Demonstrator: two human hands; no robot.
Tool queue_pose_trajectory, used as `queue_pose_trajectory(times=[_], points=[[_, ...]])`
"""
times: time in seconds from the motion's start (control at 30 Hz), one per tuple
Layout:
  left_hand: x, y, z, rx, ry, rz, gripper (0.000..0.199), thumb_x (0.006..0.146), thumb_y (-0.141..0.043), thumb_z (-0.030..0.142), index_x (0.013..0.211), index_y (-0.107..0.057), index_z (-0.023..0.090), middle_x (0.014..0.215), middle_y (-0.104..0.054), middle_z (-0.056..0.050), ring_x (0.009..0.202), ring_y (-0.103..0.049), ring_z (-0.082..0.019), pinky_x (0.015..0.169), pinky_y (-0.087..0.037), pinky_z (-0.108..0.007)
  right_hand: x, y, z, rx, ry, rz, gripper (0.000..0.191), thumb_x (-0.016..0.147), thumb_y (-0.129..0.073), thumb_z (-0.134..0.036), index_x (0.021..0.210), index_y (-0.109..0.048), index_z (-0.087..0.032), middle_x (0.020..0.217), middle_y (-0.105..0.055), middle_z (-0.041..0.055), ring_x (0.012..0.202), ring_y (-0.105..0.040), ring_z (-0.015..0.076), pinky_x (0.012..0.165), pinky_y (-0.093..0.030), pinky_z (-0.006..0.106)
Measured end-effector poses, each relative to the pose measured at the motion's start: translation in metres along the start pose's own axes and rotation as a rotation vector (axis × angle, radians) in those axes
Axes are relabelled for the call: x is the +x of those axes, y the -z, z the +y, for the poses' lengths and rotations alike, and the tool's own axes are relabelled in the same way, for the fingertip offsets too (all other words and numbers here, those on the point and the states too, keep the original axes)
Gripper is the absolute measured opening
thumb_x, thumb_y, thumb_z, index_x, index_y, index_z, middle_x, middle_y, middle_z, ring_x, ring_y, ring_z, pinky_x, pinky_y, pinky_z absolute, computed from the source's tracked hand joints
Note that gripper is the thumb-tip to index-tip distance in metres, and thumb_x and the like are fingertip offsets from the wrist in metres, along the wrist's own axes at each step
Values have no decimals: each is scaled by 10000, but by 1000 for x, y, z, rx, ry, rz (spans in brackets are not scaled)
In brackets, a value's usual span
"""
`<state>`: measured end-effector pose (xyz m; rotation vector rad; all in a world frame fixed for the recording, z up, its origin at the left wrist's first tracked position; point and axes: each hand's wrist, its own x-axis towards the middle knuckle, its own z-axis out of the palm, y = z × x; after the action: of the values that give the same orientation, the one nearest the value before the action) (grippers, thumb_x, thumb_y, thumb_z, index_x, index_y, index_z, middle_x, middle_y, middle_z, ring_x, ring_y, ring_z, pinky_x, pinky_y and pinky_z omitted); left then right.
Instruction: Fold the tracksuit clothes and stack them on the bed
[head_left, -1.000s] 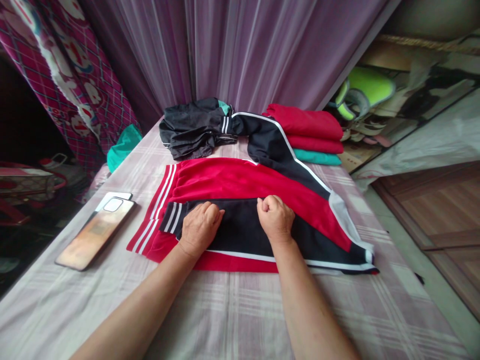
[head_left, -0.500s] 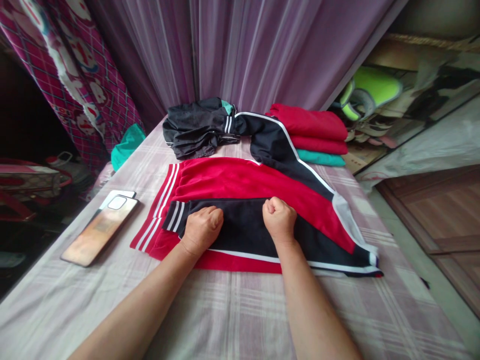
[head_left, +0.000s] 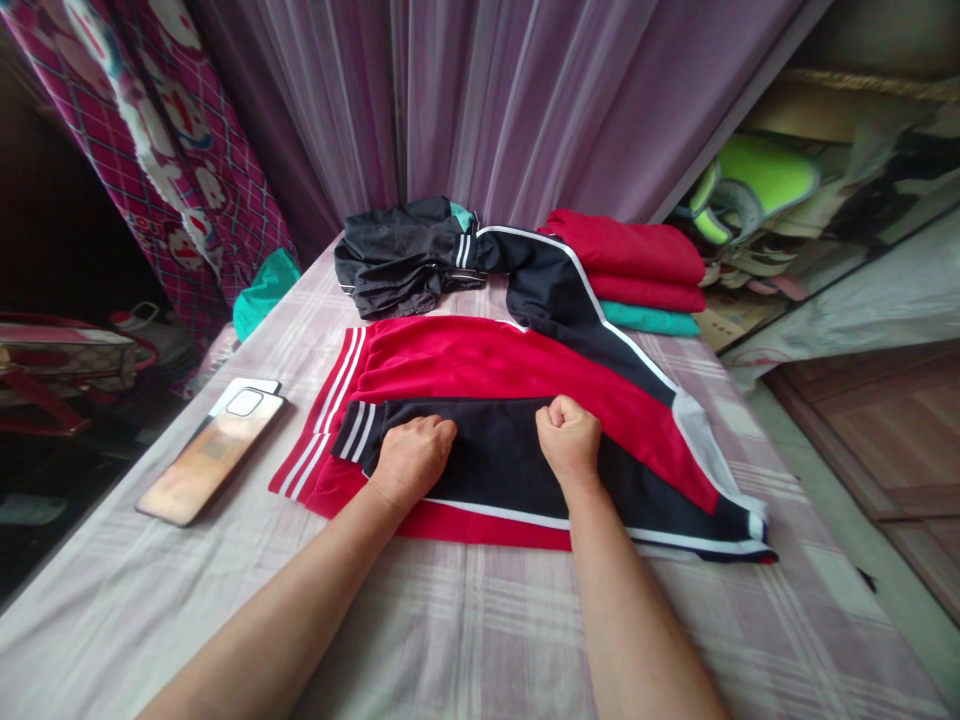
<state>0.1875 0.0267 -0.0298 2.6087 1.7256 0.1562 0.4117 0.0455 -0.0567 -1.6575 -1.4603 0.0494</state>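
Note:
A red and black track jacket (head_left: 465, 355) with white stripes lies flat on the bed-like surface. One black sleeve (head_left: 495, 460) is folded across the red body, its striped cuff at the left; the other stretches away toward the back. On the folded sleeve, near the cuff, rests my left hand (head_left: 415, 460), its fingers curled under and knuckles up. My right hand (head_left: 568, 440) is a closed fist farther right on the same sleeve. Around both hands the cloth looks smooth, with no fold rising into the fingers.
Two phones, the front one (head_left: 214, 460) face down, lie left of the jacket. Crumpled black clothing (head_left: 397, 255) is behind it. Folded red garments (head_left: 630, 262) sit on a teal one (head_left: 652, 317) at the back right. A purple curtain (head_left: 450, 110) hangs behind.
The whole view has shifted slightly, so everything sits a little farther right. My left hand looks slightly flatter; both hands stay on the sleeve in nearly the same places.

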Motion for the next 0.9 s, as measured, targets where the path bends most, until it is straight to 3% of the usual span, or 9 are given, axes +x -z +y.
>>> queue_pose_trajectory(times=[0.17,0.37,0.6,0.73,0.9], points=[[4,7,4,-20,44,-140,301,956,-409,205,871,-697,188,834,-727,-81,786,-698,-237,558,-431,-291,0,0,0,-1,3,-20,297,659,-468,-205,508,-218,-261,434,-266,-79,436,-259,94,501,-248,266],[6,9,4,-51,68,-171,314,948,-405,210,885,-711,190,845,-735,-95,804,-714,-250,605,-495,-302,0,0,0,13,-5,-21,294,665,-474,-221,512,-227,-262,443,-264,-80,442,-258,97,508,-255,269],[5,10,5,-34,61,-192,274,939,-425,178,907,-697,196,868,-730,-88,831,-713,-252,584,-467,-296,-1,0,1,-19,3,-52,293,675,-476,-217,511,-236,-258,439,-269,-77,452,-269,98,515,-256,268],[2,8,5,-28,32,-138,248,949,-433,183,902,-676,193,839,-705,-84,821,-688,-244,601,-455,-309,-2,-1,-1,-69,41,-33,322,724,-488,-239,523,-237,-256,441,-284,-71,449,-277,106,521,-249,275],[0,7,2,8,-1,73,194,953,-460,235,893,-639,187,874,-673,-98,868,-636,-263,776,-470,-392,-2,3,-13,-135,148,-41,255,828,-549,-325,613,-443,-241,599,-539,-8,559,-469,142,563,-308,269]])
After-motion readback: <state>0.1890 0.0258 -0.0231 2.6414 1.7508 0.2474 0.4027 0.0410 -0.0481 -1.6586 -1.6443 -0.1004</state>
